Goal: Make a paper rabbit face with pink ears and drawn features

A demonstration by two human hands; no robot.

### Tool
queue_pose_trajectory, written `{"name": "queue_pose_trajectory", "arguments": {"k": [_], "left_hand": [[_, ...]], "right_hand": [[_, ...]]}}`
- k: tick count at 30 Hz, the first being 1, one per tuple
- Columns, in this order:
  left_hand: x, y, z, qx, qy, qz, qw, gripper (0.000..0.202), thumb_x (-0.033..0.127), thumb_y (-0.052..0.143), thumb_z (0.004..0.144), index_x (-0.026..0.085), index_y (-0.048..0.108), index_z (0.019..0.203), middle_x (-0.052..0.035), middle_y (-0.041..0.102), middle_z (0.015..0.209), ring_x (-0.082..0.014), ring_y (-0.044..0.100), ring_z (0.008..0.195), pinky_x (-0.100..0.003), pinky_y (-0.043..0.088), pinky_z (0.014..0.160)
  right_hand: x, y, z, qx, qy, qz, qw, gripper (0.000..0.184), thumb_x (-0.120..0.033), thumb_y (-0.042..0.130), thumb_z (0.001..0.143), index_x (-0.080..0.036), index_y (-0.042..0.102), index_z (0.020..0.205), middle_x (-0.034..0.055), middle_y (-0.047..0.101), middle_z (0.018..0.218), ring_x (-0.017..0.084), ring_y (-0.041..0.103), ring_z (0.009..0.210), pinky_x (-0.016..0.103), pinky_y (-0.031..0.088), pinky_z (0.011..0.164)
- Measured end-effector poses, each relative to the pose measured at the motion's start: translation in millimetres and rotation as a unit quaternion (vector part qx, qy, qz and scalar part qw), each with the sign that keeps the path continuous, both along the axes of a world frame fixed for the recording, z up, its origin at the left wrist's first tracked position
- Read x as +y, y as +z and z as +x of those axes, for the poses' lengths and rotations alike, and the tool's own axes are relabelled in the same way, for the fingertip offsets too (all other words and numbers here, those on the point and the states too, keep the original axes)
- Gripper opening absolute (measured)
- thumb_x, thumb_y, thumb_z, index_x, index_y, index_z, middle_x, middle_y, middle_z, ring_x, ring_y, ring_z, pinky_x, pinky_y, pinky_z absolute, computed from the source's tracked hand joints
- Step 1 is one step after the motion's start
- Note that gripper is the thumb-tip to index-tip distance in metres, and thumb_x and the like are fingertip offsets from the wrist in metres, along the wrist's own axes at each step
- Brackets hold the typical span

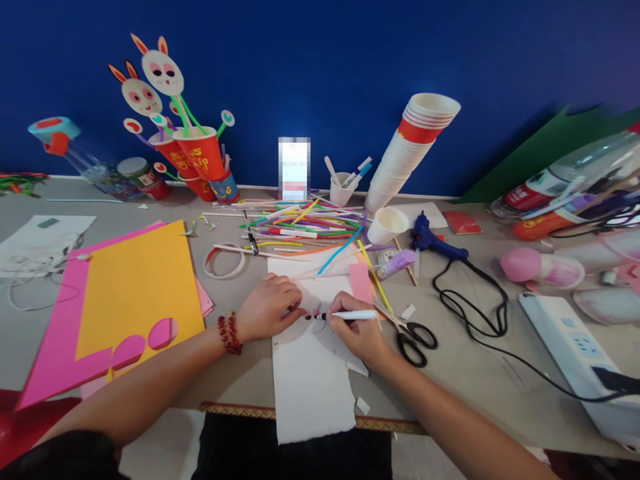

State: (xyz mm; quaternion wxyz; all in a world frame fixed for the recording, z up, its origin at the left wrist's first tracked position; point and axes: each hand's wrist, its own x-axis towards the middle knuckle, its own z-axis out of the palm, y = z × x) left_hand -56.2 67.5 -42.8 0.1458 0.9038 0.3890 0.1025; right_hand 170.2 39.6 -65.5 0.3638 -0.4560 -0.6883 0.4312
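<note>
My right hand (357,333) is closed around a white marker pen (350,315), its black tip touching a small cut-out shape on the white paper sheet (310,380) at the table's front edge. My left hand (270,308), with a red bead bracelet on the wrist, presses its curled fingertips on the paper and the small pink-marked piece (315,312) just left of the pen tip. A pink paper rectangle (361,283) lies just beyond my right hand.
Black-handled scissors (413,337) lie right of my right hand. A blue glue gun (435,243) with a black cord, a white power strip (575,347), a leaning stack of paper cups (410,150), coloured straws (305,227), yellow and pink foam sheets (130,293) and rabbit-decorated red cups (200,157) surround the work.
</note>
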Motion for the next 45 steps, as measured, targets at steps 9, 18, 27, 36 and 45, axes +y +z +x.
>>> {"name": "queue_pose_trajectory", "arguments": {"k": [9,18,27,36,45], "left_hand": [[0.0,1.8,0.0,0.001,-0.001,0.002,1.000,0.023,0.036,0.054,0.093,0.019,0.052,0.077,-0.0017,0.061,0.075,-0.0201,0.053,0.079,-0.035,0.031,0.071],[0.3,0.8,-0.2,-0.002,0.001,0.002,1.000,0.024,0.036,0.054,0.093,0.019,0.051,0.077,-0.0016,0.061,0.075,-0.0201,0.053,0.079,-0.034,0.031,0.072],[0.8,0.0,-0.4,0.001,-0.001,0.005,1.000,0.023,0.036,0.055,0.093,0.019,0.051,0.077,-0.0011,0.060,0.075,-0.0199,0.053,0.079,-0.035,0.031,0.071],[-0.3,-0.3,-0.4,0.000,-0.002,0.005,1.000,0.023,0.035,0.055,0.093,0.019,0.051,0.077,-0.0013,0.061,0.075,-0.0201,0.053,0.079,-0.035,0.031,0.071],[-0.2,-1.6,-0.8,-0.001,-0.002,0.006,1.000,0.023,0.035,0.055,0.093,0.019,0.051,0.077,-0.0016,0.061,0.076,-0.0201,0.053,0.080,-0.035,0.031,0.072]], "right_hand": [[0.7,0.9,-0.1,-0.003,-0.003,-0.004,1.000,0.010,-0.015,0.053,0.077,-0.021,0.053,0.069,-0.0042,0.049,0.061,0.011,0.039,0.051,0.023,0.028,0.048],[0.8,0.2,0.2,0.004,-0.004,0.006,1.000,0.011,-0.015,0.053,0.078,-0.021,0.053,0.069,-0.0037,0.049,0.062,0.011,0.041,0.052,0.023,0.028,0.048],[0.3,1.1,0.4,0.003,-0.009,0.008,1.000,0.011,-0.015,0.052,0.078,-0.021,0.053,0.068,-0.0033,0.049,0.061,0.012,0.043,0.054,0.024,0.029,0.048],[-0.7,-0.2,0.4,0.001,-0.011,0.007,1.000,0.012,-0.014,0.053,0.077,-0.021,0.053,0.068,-0.0035,0.049,0.061,0.011,0.042,0.053,0.023,0.028,0.047],[-0.1,-0.3,0.5,0.004,-0.009,0.004,1.000,0.011,-0.015,0.053,0.077,-0.021,0.052,0.068,-0.0038,0.048,0.060,0.011,0.042,0.053,0.023,0.028,0.047]]}}
